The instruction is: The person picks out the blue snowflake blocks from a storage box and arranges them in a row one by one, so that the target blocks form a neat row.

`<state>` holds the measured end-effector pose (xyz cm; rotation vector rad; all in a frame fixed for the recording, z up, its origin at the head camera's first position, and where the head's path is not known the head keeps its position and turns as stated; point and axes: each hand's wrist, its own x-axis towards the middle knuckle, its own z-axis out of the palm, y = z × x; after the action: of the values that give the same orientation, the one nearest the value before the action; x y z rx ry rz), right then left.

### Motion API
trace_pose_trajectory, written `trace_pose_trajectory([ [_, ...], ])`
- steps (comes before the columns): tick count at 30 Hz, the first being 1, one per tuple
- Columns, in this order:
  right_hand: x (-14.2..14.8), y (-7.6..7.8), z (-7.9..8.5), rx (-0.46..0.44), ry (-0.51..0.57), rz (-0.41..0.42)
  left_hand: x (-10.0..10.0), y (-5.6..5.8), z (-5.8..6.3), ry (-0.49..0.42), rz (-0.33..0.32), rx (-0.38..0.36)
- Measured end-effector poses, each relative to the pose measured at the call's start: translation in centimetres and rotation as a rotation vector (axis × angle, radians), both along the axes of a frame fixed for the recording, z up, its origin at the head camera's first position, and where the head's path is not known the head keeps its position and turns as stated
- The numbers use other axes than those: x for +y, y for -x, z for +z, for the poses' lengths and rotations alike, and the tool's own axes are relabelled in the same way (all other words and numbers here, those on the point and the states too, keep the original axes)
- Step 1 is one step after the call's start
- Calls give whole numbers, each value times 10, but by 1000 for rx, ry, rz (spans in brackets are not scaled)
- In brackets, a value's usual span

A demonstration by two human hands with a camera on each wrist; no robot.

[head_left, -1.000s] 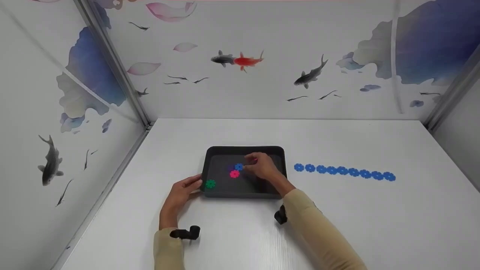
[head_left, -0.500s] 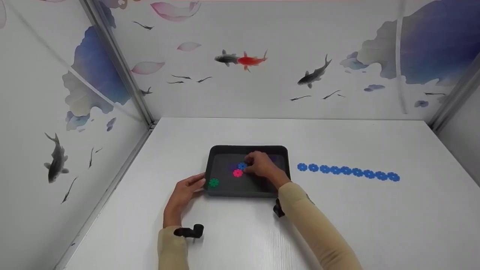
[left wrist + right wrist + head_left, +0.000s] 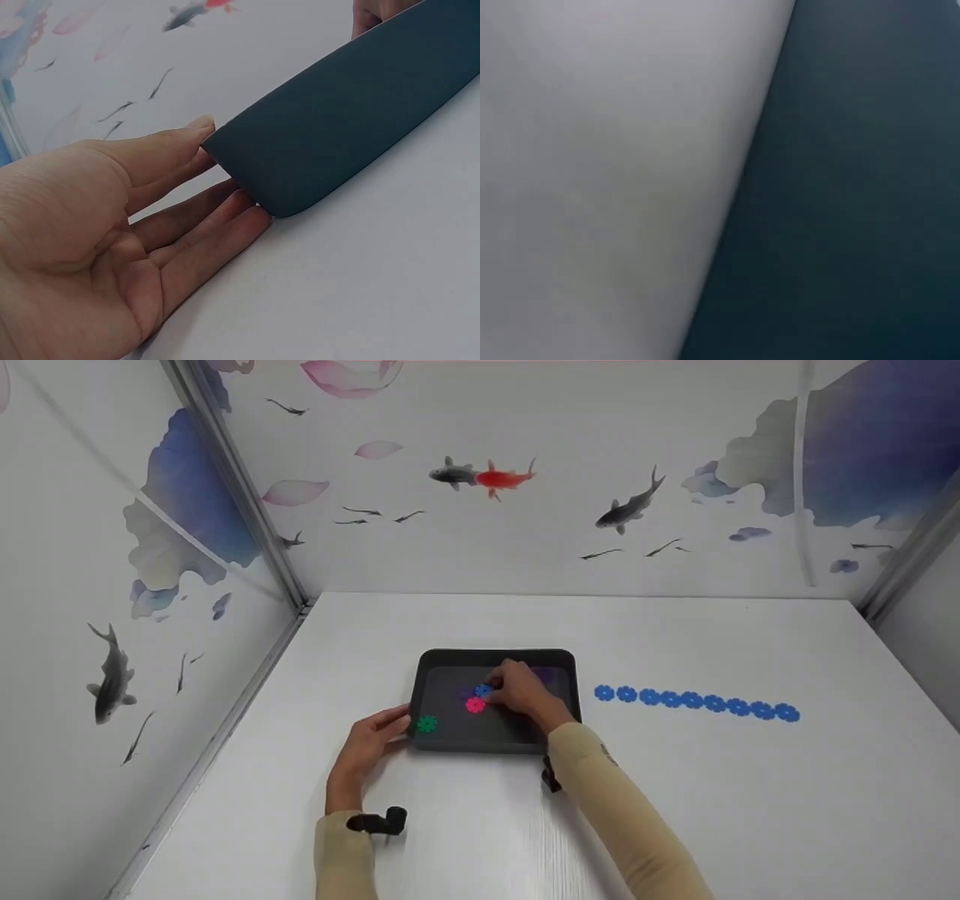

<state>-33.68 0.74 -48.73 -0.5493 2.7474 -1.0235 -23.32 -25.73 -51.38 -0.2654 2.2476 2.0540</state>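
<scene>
A shallow black tray (image 3: pixel 472 748) sits on the white table. My left hand (image 3: pixel 366 746) is at its left side; in the left wrist view the thumb touches the rim and nearly straight fingers rest against the wall. Over the tray, my right hand (image 3: pixel 523 688) pinches a blue flower-shaped disc (image 3: pixel 482 690) between thumb and forefinger. Just below that disc lies a pink flower-shaped disc (image 3: pixel 475 705), with a dark purple disc (image 3: pixel 466 693) to its upper left. A green flower-shaped disc (image 3: pixel 427 724) is in the near left corner. The right wrist view shows only tray wall and table.
Right of the tray, a row of several blue flower-shaped discs (image 3: pixel 692 700) runs across the table (image 3: pixel 675 637), slanting slightly toward me. A purple patch (image 3: pixel 544 674) shows inside the tray behind the right hand. Walls printed with fish enclose the table.
My right hand has shifted slightly and its fingers have closed in on the blue disc. A pink spot seen behind that hand earlier no longer shows. My left hand stays at the tray.
</scene>
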Motion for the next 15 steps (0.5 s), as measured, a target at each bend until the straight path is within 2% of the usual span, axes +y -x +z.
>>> trace_pose_trajectory([
  [9, 0, 1, 1, 90, -142, -2, -1, 3, -2, 3, -5, -4],
  [15, 0, 5, 2, 103, -166, 14, -1, 2, 0, 22, -12, -12],
])
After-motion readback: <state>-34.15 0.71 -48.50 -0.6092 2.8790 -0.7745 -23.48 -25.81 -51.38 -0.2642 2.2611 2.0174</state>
